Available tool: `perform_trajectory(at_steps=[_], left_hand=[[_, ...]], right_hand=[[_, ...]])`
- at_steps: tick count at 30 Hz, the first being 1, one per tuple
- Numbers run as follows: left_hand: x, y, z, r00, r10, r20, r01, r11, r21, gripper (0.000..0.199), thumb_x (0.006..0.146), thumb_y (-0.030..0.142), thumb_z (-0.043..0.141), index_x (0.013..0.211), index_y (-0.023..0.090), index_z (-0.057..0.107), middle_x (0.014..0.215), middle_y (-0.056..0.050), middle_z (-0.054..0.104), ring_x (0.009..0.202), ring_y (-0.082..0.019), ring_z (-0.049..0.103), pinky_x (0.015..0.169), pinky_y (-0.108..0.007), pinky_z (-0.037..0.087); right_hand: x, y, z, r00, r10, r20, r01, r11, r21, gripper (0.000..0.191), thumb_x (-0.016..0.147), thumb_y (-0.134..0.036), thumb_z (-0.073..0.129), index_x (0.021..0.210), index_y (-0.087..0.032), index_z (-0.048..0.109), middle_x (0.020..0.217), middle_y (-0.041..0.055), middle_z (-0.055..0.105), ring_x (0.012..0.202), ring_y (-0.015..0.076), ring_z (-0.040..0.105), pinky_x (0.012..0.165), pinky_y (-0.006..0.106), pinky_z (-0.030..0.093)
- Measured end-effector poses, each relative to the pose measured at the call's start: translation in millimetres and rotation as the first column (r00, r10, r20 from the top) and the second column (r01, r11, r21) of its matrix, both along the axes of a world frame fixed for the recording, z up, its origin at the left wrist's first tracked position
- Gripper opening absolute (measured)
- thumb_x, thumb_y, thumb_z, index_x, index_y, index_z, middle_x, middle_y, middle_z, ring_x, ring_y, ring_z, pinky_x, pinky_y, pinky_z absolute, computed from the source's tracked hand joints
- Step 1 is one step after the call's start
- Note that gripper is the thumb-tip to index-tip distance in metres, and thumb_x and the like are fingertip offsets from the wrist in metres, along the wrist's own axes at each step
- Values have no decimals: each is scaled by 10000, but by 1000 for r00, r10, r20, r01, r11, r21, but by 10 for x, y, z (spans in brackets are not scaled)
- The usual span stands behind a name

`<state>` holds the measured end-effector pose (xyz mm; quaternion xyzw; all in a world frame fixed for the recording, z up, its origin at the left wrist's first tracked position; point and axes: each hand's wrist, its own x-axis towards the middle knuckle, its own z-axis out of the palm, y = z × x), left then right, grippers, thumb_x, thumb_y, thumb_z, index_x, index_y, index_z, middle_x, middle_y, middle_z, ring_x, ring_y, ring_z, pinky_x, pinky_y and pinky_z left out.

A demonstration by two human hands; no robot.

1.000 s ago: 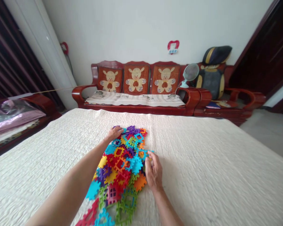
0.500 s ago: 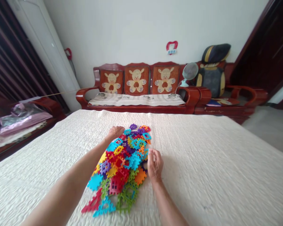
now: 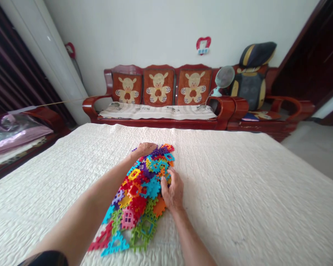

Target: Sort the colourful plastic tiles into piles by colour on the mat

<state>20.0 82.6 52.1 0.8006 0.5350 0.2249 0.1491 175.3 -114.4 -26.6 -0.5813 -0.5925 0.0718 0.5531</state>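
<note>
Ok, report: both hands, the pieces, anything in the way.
Left hand at far end of plastic pieces; right hand at their right edge. Pieces heaped, overlapping, on pale cloth. Left forearm hides some.

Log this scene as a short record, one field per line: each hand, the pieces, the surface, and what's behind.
Left hand: at the pile's far end, palm down; its grip is unclear
Right hand: at the pile's right edge, thumb and fingers apart
Pile: flat toothed pieces in many colours, overlapping
Near end: a red piece beside a blue triangle
Surface: pale quilted cover
Behind: wooden sofa with three bear cushions
Sofa's right end: fan
</note>
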Motion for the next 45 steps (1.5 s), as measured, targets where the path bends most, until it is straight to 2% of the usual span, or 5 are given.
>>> perform_trajectory(at_steps=[6,16,25,36,45], left_hand=[[-955,-873,175,998,-36,57,29,993,116,543,950,576,398,1289,234,650,1353,-87,629,1320,-243,524,1169,-391,395],[-1675,-2466,-514,962,219,164,-216,976,-37,711,891,679,448,1402,197,557,1531,-167,442,1432,-303,407,1201,-497,346],[-1153,-2665,-400,940,330,82,-323,942,-93,633,882,608,521,1424,279,533,1535,-116,436,1439,-376,325,1166,-604,318],[-805,-2668,-419,832,542,121,-545,839,-9,525,912,521,489,1348,247,593,1493,-119,477,1392,-375,347,1124,-601,321],[-659,-2336,-426,785,597,165,-603,798,-18,454,935,449,450,1290,236,636,1420,-128,540,1379,-370,365,1098,-611,341]], right_hand=[[39,31,-1,998,33,62,-31,999,-39,417,927,-466,492,1142,-141,641,1191,175,702,1123,288,649,995,462,495],[12,-6,204,994,34,104,1,949,-317,428,892,-431,481,1154,-150,670,1162,145,723,1105,274,654,1024,419,458],[-179,-629,270,992,103,-70,-121,939,-322,675,852,-679,477,1331,-205,516,1350,127,589,1271,287,545,1059,467,453],[-512,-1393,135,917,278,286,-96,850,-518,1262,587,-673,797,1587,-227,170,1669,178,21,1516,489,-8,1147,692,217],[-467,-1009,81,880,229,415,-73,930,-359,1112,666,-612,771,1564,-183,275,1626,190,220,1481,465,188,1145,657,265]])
